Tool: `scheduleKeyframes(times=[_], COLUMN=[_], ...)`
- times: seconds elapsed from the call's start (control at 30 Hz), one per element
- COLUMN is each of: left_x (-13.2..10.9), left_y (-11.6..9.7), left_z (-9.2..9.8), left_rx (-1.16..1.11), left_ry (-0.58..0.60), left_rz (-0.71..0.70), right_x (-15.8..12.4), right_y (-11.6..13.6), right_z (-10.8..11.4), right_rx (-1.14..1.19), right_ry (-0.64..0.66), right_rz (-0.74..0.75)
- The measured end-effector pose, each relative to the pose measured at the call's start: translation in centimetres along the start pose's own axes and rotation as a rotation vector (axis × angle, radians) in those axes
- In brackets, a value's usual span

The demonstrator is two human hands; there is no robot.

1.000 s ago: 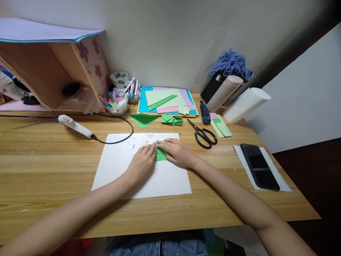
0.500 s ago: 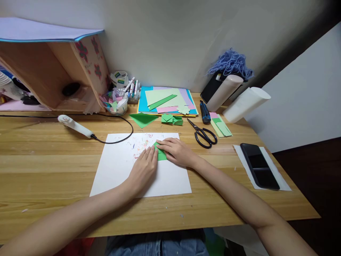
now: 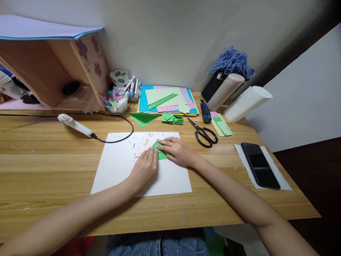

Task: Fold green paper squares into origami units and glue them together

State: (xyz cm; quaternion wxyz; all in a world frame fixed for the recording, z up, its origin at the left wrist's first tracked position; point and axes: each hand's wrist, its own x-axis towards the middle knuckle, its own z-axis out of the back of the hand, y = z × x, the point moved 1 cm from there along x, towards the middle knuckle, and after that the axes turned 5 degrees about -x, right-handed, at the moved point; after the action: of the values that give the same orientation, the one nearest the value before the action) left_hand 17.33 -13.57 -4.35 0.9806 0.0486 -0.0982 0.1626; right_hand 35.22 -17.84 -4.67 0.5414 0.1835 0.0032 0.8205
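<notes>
A small folded piece of green paper (image 3: 162, 155) lies flat on a white sheet (image 3: 117, 167) marked with coloured smudges. My left hand (image 3: 145, 165) rests on its left side, fingers stretched out and close together. From the right, my right hand (image 3: 177, 151) lies over the paper's upper right part, fingers extended and pressing it down. Much of the green paper is hidden beneath the fingers. Neither hand is wrapped round anything.
Behind the sheet are a green paper triangle (image 3: 144, 119), folded green pieces (image 3: 167, 118) and stacked coloured paper (image 3: 142, 103). Black scissors (image 3: 204, 133), a blue cutter (image 3: 205, 113) and a phone (image 3: 259, 165) lie rightward. A corded white tool (image 3: 76, 126) lies left, its cable crossing the sheet.
My left fingertips have drawn back slightly, showing a little more of the green paper's upper left edge. My right hand stays in place.
</notes>
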Motion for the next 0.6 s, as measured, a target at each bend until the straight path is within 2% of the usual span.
scheduleKeyframes(times=[0.3, 0.47, 0.6], left_x=[-0.01, -0.16, -0.16], left_y=[-0.42, -0.63, -0.72], left_z=[0.02, -0.01, -0.03], left_rx=[0.085, 0.063, 0.073], left_ry=[-0.032, -0.032, -0.055], left_rz=[-0.028, 0.05, 0.072], right_x=[-0.13, -0.04, 0.29], right_y=[-0.3, 0.1, 0.68], right_z=[-0.4, -0.24, -0.24], right_rx=[-0.017, -0.026, 0.006], right_ry=[-0.021, -0.05, -0.098], right_rz=[0.084, 0.054, -0.025])
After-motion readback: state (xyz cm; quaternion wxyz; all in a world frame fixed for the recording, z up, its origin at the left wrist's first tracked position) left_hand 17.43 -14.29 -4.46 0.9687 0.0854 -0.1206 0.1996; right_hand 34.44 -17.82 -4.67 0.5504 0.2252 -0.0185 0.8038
